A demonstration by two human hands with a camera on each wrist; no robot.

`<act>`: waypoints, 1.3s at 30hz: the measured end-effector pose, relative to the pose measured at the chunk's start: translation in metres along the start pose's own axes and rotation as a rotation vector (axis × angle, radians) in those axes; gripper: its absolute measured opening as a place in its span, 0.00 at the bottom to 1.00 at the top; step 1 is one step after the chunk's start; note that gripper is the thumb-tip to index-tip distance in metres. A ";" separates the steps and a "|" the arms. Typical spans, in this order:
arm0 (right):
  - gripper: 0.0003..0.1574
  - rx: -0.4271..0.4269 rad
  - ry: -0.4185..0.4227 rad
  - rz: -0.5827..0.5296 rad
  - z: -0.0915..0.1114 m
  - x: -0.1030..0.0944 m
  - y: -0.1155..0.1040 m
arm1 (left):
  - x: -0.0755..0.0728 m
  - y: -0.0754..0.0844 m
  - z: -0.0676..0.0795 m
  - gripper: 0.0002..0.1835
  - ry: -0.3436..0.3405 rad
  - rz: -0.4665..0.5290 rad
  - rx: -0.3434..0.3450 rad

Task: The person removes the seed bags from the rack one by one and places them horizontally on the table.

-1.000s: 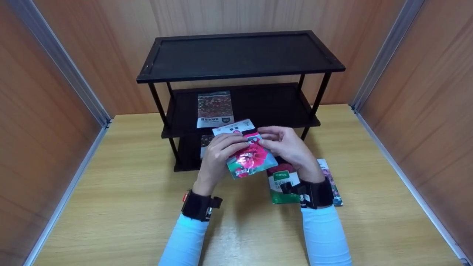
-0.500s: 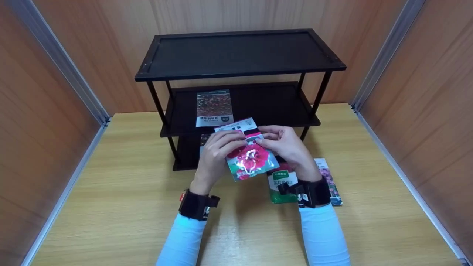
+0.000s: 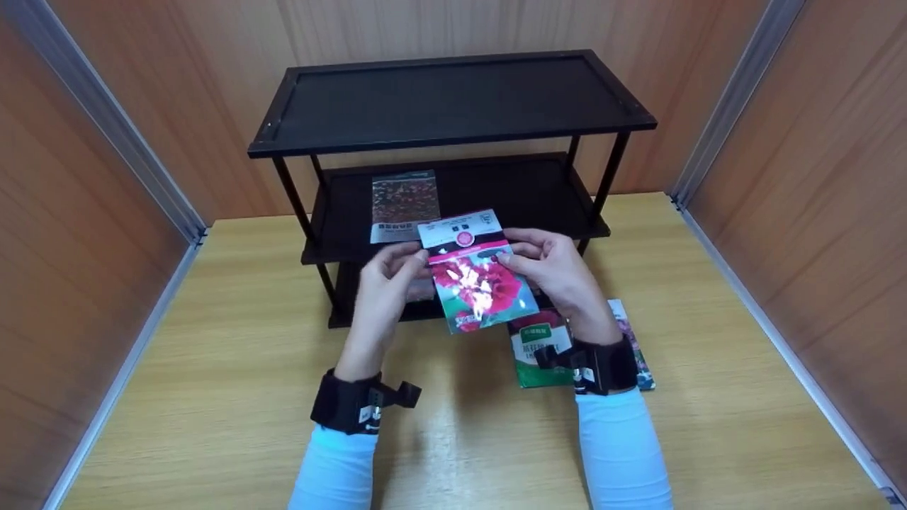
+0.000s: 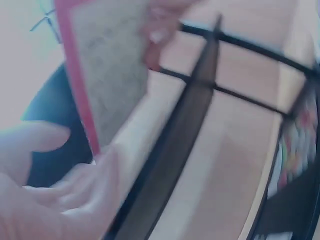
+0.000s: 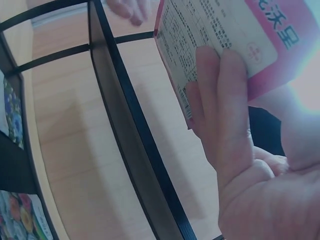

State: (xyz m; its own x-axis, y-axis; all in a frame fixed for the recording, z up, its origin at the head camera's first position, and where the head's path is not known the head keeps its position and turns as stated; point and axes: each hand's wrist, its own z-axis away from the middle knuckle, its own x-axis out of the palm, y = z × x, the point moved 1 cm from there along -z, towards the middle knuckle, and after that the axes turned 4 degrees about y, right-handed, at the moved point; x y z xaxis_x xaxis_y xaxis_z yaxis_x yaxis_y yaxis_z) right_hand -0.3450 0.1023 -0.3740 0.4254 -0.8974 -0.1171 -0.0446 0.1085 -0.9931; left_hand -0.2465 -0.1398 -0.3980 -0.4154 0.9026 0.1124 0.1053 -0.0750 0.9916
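Note:
A seed packet (image 3: 476,283) with a large pink flower on its front is held up before the shelf's middle tier. My right hand (image 3: 556,273) pinches its right side, thumb on the front and fingers behind. In the right wrist view those fingers (image 5: 220,100) lie flat against the printed back. My left hand (image 3: 382,290) is at the packet's left edge, thumb and fingers spread apart. A small gap shows between left fingertips (image 5: 129,11) and packet in the right wrist view. The left wrist view is blurred.
A black three-tier shelf (image 3: 453,106) stands at the back. A dark floral packet (image 3: 405,202) lies on its middle tier; another packet (image 3: 419,290) shows partly below. Near my right wrist lie a green-and-maroon packet (image 3: 531,350) and a purple-flower packet (image 3: 643,368). Wooden walls (image 3: 815,212) enclose the tabletop.
My left hand has come off the packet's front and moved left to its edge, uncovering the flower picture. The packet has risen slightly in my right hand.

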 end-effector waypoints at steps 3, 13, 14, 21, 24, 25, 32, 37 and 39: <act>0.31 -0.003 -0.001 -0.002 0.000 0.002 0.000 | 0.006 0.000 0.004 0.29 -0.136 0.029 -0.145; 0.32 -0.015 -0.032 -0.005 -0.004 0.012 0.005 | 0.018 -0.013 0.008 0.21 -0.209 0.042 -0.192; 0.33 -0.015 -0.036 -0.001 -0.004 0.013 0.005 | 0.017 -0.013 0.008 0.21 -0.203 0.037 -0.194; 0.34 0.004 -0.052 0.026 -0.005 0.016 0.006 | 0.014 -0.014 0.005 0.21 -0.203 0.021 -0.212; 0.34 0.023 -0.057 0.048 -0.005 0.016 0.007 | 0.014 -0.015 0.003 0.21 -0.216 0.006 -0.218; 0.35 0.029 -0.061 0.057 -0.006 0.016 0.007 | 0.013 -0.016 0.003 0.21 -0.219 -0.004 -0.215; 0.37 0.027 -0.102 0.096 -0.008 0.016 0.011 | 0.010 -0.018 -0.002 0.21 -0.248 -0.091 -0.186; 0.37 0.014 -0.115 0.115 -0.008 0.016 0.012 | 0.007 -0.019 -0.005 0.20 -0.265 -0.154 -0.163; 0.36 0.004 -0.123 0.117 -0.008 0.015 0.013 | 0.006 -0.018 -0.005 0.18 -0.275 -0.180 -0.139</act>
State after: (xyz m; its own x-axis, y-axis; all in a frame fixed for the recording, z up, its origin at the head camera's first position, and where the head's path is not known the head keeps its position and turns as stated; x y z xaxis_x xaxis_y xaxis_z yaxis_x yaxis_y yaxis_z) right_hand -0.3463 0.0864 -0.3885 0.5252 -0.8191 -0.2305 -0.0973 0.2113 -0.9726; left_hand -0.2558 -0.1351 -0.4152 -0.1551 0.9856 -0.0680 -0.0792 0.0562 0.9953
